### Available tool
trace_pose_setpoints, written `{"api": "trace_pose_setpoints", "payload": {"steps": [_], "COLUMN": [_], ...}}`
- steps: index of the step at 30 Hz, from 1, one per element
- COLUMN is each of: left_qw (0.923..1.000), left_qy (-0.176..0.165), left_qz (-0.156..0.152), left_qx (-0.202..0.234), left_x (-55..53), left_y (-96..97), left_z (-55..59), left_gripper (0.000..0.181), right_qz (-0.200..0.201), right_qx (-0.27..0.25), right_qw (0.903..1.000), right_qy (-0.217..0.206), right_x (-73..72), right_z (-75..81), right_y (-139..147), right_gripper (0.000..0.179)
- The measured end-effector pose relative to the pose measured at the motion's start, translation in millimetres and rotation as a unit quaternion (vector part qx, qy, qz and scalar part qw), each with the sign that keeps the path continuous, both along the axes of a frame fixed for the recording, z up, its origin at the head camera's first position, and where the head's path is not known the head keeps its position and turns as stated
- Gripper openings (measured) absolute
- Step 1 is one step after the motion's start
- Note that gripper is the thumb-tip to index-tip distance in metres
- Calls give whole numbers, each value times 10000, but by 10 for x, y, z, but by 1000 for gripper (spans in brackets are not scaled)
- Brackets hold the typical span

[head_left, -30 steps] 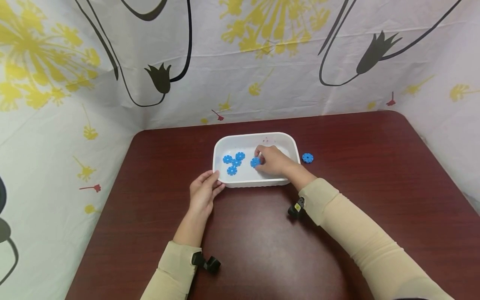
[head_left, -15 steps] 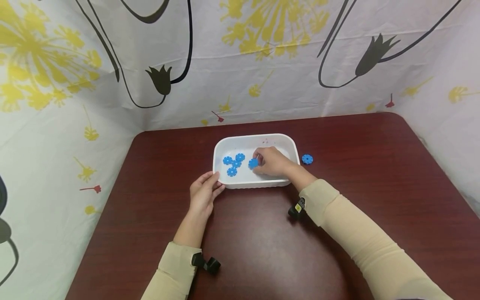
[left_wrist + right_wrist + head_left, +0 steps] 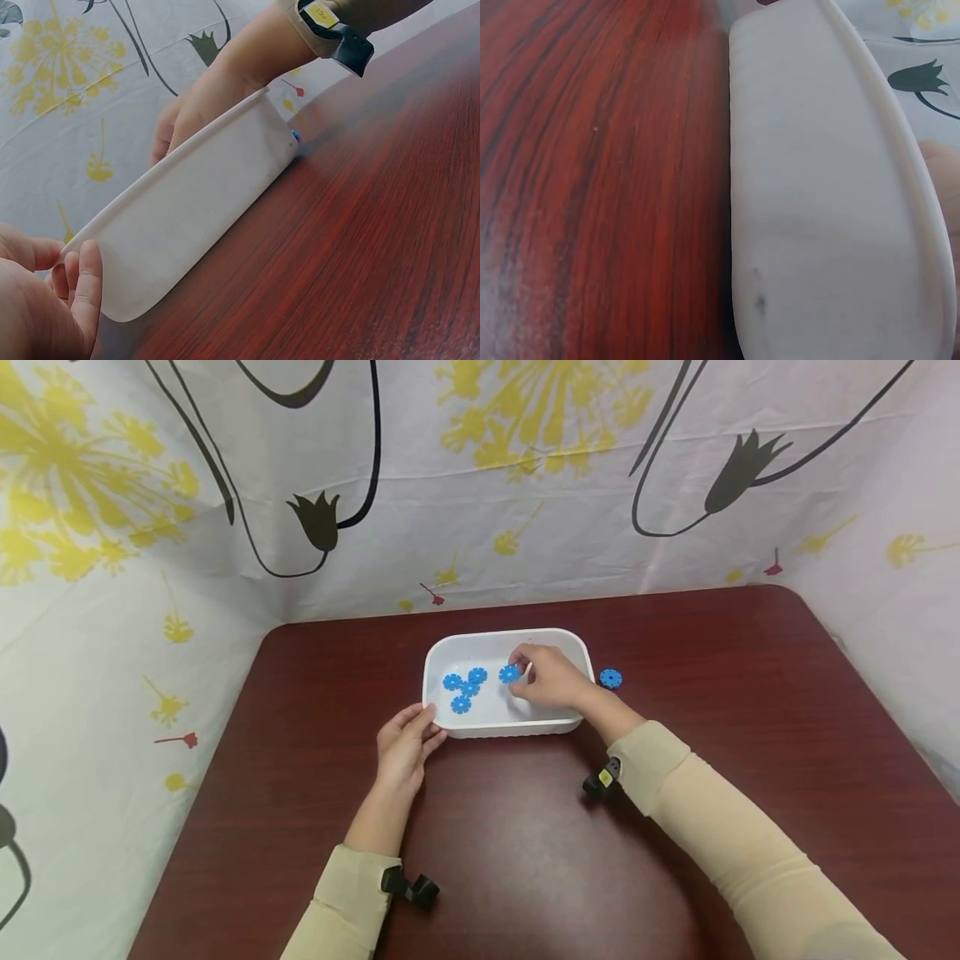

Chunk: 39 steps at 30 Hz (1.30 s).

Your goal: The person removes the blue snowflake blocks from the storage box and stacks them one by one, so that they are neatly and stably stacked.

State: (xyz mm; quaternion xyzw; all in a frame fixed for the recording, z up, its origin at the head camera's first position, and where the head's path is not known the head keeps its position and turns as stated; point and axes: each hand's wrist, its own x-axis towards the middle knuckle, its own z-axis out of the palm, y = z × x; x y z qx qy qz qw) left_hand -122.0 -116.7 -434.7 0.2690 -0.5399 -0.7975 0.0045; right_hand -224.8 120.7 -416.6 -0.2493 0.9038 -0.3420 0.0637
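My left hand (image 3: 402, 752) grips the near left corner of a white plastic tray (image 3: 495, 728), thumb over the rim and fingers against the outer wall. Over the tray's middle, my right hand (image 3: 551, 678) holds a blue notched disc (image 3: 509, 673) at the fingertips, seen edge-on to neither side but nearly face up. Several matching blue discs (image 3: 469, 689) lie clustered in the tray's left part. In the left wrist view the tray wall (image 3: 187, 210) hides the right fingertips. The right wrist view shows mostly the tray's outer side (image 3: 825, 165).
Another blue disc (image 3: 611, 678) lies on the dark red wooden table (image 3: 540, 843), just right of the tray. A white cloth (image 3: 420, 527) with printed flowers stands behind and beside the table. Each sleeve cuff carries a small black camera (image 3: 602, 779).
My right hand has shifted slightly away from me with its disc, and its thumb and forefinger look more spread. My left hand stays at the tray corner.
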Motion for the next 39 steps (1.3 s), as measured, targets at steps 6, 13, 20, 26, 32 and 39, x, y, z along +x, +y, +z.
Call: {"api": "trace_pose_setpoints", "payload": {"steps": [6,13,20,26,32,39], "left_qw": [10000,10000,10000,10000,10000,10000], "left_qy": [19,5,7,-40,-32,-5], "left_qz": [-5,-6,0,23,-2,-30], "left_qx": [21,7,10,-14,-26,-50], "left_x": [8,15,13,16,32,26], "left_y": [2,7,19,8,10,13], "left_z": [10,7,17,8,22,21], "left_gripper": [30,29,31,32,31,30], "right_qz": [13,10,-70,-116,-308,-550], "right_qx": [-331,-746,-1001,-1078,-1179,-1131], "right_qw": [9992,9960,9933,9923,9902,9892], "right_qy": [215,482,581,601,681,753], "right_x": [9,9,38,32,37,66], "right_z": [52,79,149,163,139,153], "right_y": [68,195,347,457,592,793], "right_gripper": [32,31,34,32,33,34]}}
